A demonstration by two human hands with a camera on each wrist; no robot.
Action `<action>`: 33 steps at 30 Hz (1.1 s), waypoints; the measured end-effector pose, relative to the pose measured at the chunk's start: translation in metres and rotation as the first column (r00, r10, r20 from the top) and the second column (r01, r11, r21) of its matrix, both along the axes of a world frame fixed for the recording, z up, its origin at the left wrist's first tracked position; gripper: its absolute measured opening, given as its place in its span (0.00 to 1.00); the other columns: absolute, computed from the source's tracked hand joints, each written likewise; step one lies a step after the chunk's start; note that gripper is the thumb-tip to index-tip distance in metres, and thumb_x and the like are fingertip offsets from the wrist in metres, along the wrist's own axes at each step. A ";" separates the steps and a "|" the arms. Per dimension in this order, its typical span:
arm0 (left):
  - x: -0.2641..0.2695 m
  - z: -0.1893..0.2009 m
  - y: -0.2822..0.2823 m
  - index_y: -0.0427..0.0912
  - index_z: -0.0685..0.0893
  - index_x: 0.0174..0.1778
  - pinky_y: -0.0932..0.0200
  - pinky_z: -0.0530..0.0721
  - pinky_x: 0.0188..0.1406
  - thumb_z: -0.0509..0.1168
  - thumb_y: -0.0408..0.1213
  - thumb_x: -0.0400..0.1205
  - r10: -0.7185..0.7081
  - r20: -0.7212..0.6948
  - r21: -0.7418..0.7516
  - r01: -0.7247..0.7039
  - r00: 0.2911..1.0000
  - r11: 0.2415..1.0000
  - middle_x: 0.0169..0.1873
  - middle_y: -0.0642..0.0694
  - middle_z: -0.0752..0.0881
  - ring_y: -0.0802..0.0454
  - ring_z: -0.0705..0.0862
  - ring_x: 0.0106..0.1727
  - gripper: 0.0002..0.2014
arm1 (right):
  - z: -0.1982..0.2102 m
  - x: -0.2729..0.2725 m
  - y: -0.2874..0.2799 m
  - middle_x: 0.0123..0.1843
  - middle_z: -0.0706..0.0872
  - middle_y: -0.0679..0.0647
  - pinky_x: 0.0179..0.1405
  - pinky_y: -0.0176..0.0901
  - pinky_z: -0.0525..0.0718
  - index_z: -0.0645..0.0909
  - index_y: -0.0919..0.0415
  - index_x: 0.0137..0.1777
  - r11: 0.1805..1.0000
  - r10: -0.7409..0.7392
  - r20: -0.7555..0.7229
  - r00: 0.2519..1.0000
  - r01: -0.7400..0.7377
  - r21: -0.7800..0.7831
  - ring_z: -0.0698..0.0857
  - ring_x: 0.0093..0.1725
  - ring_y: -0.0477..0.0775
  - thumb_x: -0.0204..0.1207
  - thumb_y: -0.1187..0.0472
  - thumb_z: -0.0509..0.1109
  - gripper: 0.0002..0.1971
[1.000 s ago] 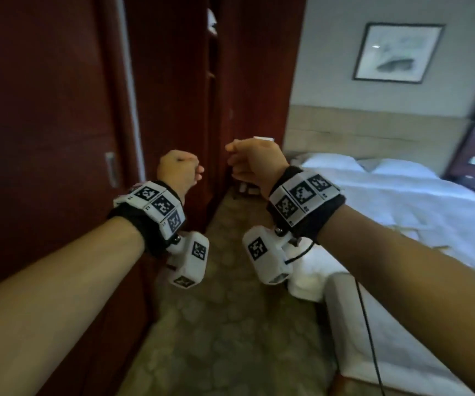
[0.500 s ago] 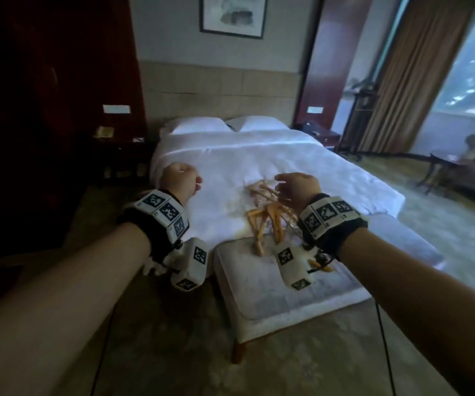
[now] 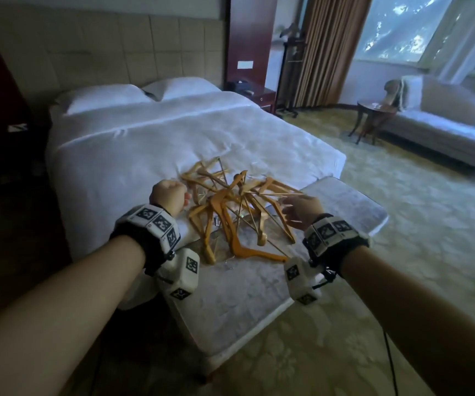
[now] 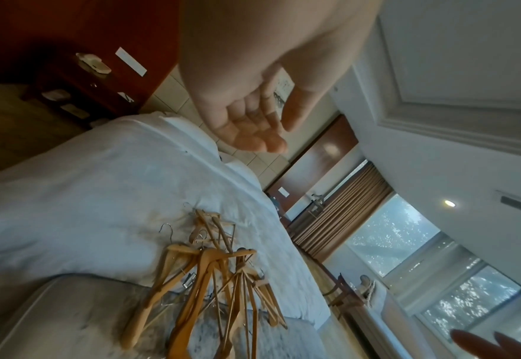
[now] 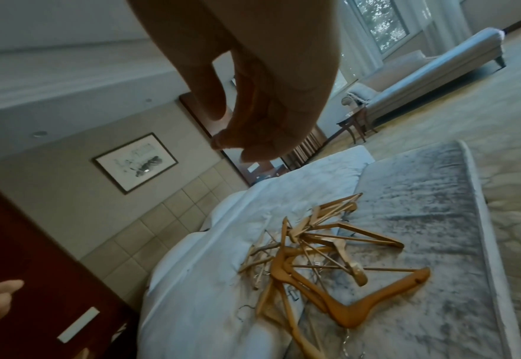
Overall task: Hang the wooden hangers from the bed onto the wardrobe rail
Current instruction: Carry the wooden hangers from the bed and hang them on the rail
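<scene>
Since half a second ago both hands have come closer over the heap of wooden hangers [image 3: 232, 212], which lies tangled at the foot of the bed [image 3: 145, 150] and spills onto the upholstered bench [image 3: 259, 290] against it. Left hand [image 3: 168, 195] hovers just left of the heap, fingers curled, gripping nothing. Right hand [image 3: 302, 208] hangs over its right edge, fingers loosely bent, empty.

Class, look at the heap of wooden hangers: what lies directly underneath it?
The wooden hangers rest partly on the white duvet at the bed's foot and partly on the grey bench against it. The fabric under the tangle's middle is covered.
</scene>
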State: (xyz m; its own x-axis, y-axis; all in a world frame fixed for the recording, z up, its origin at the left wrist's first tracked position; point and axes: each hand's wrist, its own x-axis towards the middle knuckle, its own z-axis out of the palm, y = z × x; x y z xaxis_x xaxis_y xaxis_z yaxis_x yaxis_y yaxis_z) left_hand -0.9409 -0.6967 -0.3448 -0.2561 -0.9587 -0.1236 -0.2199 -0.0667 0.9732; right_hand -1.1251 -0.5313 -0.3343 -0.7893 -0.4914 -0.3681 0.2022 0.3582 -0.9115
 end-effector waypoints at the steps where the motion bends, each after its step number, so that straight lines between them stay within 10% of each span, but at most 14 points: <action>1: -0.015 -0.008 -0.010 0.39 0.80 0.39 0.59 0.77 0.31 0.58 0.30 0.81 -0.001 0.012 0.002 0.001 1.000 1.000 0.26 0.44 0.82 0.49 0.78 0.27 0.07 | -0.010 -0.017 -0.011 0.24 0.79 0.55 0.19 0.33 0.75 0.80 0.65 0.47 1.000 0.004 -0.002 1.000 -0.004 0.024 0.75 0.22 0.50 0.81 0.63 0.65 0.06; 10: -0.144 -0.084 -0.102 0.39 0.79 0.43 0.67 0.76 0.19 0.60 0.29 0.81 0.148 0.095 0.137 -0.160 0.984 0.978 0.17 0.48 0.81 0.64 0.74 0.10 0.04 | -0.116 -0.174 -0.119 0.30 0.78 0.57 0.28 0.42 0.75 0.77 0.65 0.52 0.973 0.074 0.069 0.995 -0.088 0.216 0.75 0.27 0.52 0.82 0.62 0.62 0.07; 19: -0.213 -0.176 -0.137 0.43 0.80 0.39 0.69 0.74 0.19 0.61 0.31 0.83 0.117 0.216 0.261 -0.173 0.969 0.950 0.29 0.45 0.82 0.54 0.77 0.27 0.07 | -0.232 -0.247 -0.173 0.30 0.78 0.56 0.38 0.47 0.80 0.77 0.63 0.37 0.875 0.196 0.184 0.963 -0.256 0.411 0.78 0.31 0.53 0.82 0.59 0.62 0.12; 22: -0.226 -0.208 -0.147 0.43 0.80 0.41 0.64 0.77 0.29 0.61 0.31 0.83 0.099 0.244 0.295 -0.172 0.965 0.940 0.31 0.46 0.82 0.53 0.78 0.29 0.06 | -0.270 -0.251 -0.183 0.34 0.80 0.55 0.51 0.52 0.82 0.82 0.66 0.51 0.823 0.254 0.174 0.951 -0.307 0.478 0.80 0.41 0.58 0.80 0.55 0.65 0.13; 27: -0.241 -0.263 -0.158 0.46 0.80 0.41 0.62 0.79 0.36 0.61 0.32 0.83 0.054 0.260 0.333 -0.141 0.964 0.932 0.34 0.47 0.84 0.54 0.80 0.32 0.07 | -0.334 -0.249 -0.199 0.70 0.76 0.60 0.63 0.52 0.78 0.66 0.61 0.76 0.785 0.214 0.246 0.945 -0.317 0.533 0.79 0.64 0.61 0.74 0.49 0.71 0.33; 33: -0.246 -0.307 -0.168 0.42 0.80 0.47 0.62 0.79 0.36 0.60 0.32 0.84 0.024 0.265 0.388 -0.129 0.964 0.913 0.35 0.46 0.83 0.54 0.80 0.33 0.04 | -0.386 -0.239 -0.216 0.68 0.76 0.63 0.51 0.51 0.83 0.56 0.60 0.80 0.783 0.108 0.296 0.949 -0.265 0.563 0.82 0.51 0.60 0.75 0.46 0.69 0.39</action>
